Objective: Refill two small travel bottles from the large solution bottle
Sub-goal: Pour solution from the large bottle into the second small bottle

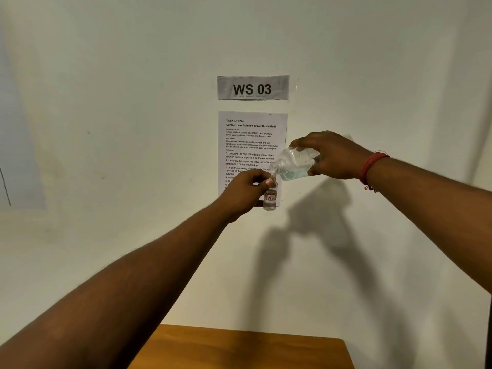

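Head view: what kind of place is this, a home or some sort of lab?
Probably a numbered workstation in a test or recording room, not a home. A "WS 03" sign and a printed task sheet are stuck on a bare wall above a plain wooden table.

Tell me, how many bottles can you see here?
2. The large solution bottle is tipped in the right hand; the small travel bottle is upright in the left hand, just below its mouth. A second travel bottle is not in view.
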